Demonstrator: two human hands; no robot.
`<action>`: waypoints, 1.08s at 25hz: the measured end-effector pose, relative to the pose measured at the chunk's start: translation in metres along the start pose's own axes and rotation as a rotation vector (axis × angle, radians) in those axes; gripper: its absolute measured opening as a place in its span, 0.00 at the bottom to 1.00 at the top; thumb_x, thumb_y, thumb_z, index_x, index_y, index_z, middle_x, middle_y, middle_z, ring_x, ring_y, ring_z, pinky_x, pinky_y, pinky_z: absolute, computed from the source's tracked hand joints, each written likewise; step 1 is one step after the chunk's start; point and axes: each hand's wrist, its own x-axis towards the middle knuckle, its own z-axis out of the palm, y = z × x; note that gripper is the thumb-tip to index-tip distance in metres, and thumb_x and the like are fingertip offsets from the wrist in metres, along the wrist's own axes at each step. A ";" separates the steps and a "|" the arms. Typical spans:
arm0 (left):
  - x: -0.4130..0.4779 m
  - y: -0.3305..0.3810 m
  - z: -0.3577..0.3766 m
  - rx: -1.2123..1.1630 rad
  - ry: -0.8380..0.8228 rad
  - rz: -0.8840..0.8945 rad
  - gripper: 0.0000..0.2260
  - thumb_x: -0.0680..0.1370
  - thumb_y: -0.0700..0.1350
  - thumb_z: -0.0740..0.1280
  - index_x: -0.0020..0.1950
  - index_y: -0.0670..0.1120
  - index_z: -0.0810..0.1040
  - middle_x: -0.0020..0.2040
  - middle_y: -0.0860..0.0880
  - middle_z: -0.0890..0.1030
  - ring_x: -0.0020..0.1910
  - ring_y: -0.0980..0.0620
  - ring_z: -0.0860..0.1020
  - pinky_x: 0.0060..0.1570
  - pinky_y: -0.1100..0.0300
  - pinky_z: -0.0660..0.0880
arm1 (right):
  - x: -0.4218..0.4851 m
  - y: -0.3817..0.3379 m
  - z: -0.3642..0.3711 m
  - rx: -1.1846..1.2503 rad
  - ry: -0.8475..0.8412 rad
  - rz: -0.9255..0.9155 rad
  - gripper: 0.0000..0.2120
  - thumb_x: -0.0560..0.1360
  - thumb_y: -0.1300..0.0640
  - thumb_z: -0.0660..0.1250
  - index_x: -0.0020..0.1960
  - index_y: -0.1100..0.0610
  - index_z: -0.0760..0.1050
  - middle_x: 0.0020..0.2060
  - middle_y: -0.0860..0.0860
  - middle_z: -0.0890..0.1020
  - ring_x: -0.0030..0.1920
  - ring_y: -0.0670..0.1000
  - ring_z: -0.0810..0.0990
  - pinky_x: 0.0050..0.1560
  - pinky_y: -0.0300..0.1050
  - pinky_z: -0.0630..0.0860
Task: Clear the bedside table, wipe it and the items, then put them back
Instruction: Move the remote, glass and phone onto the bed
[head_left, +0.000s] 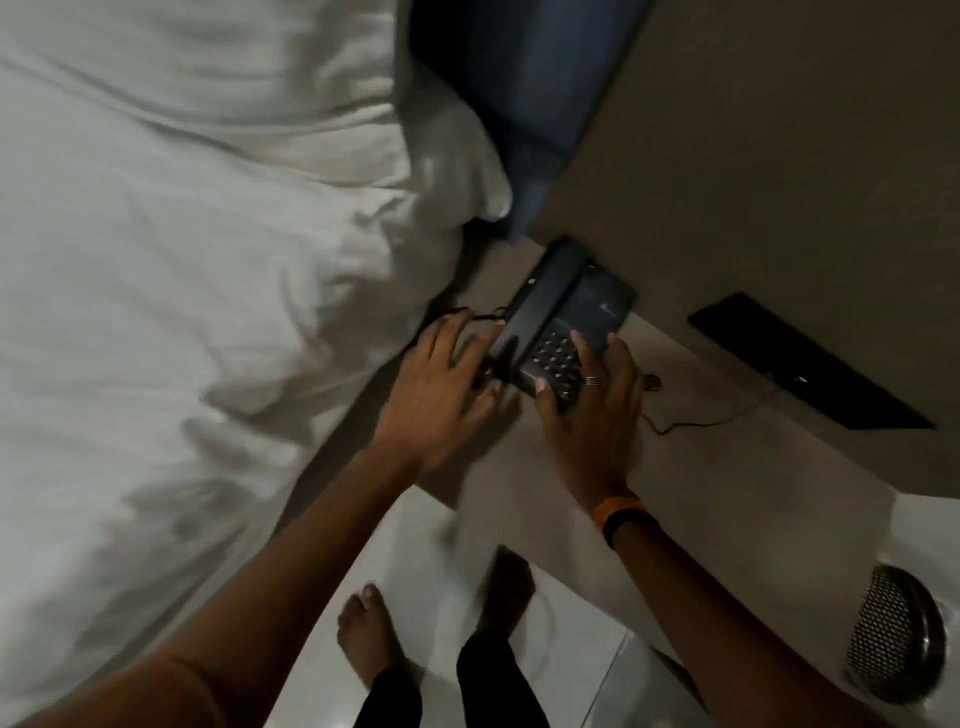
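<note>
Two hands meet the black telephone (566, 322) on the tabletop (727, 467): right hand (592, 410) clamped on its keypad end, left hand (441, 379) spread apart beside its handset, which runs diagonally toward the wall.

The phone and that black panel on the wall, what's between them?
In the head view, a thin dark cord trails over bare tabletop between the phone and the black panel; nothing else.

No text is showing legibly; the phone (563, 317) keypad's markings are blurring beyond reading.
</note>
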 end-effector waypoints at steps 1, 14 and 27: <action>0.023 0.002 0.013 -0.049 -0.026 -0.015 0.30 0.79 0.61 0.56 0.81 0.54 0.59 0.80 0.43 0.58 0.78 0.40 0.59 0.74 0.39 0.62 | 0.009 0.014 0.004 0.043 -0.018 0.101 0.30 0.77 0.40 0.64 0.77 0.43 0.62 0.78 0.57 0.60 0.76 0.60 0.62 0.71 0.62 0.69; 0.074 0.015 0.057 -0.482 -0.019 -0.175 0.42 0.75 0.42 0.74 0.83 0.50 0.53 0.77 0.44 0.68 0.72 0.49 0.70 0.65 0.66 0.65 | 0.038 0.047 0.028 0.494 -0.210 0.298 0.28 0.80 0.50 0.65 0.76 0.37 0.62 0.74 0.48 0.72 0.72 0.47 0.71 0.70 0.48 0.74; -0.133 0.050 -0.102 -0.868 0.806 -0.659 0.44 0.73 0.48 0.77 0.76 0.73 0.52 0.74 0.59 0.71 0.66 0.44 0.78 0.56 0.34 0.78 | 0.007 -0.191 -0.066 0.506 -0.252 -0.404 0.19 0.76 0.47 0.65 0.66 0.35 0.74 0.63 0.40 0.79 0.55 0.53 0.75 0.61 0.37 0.72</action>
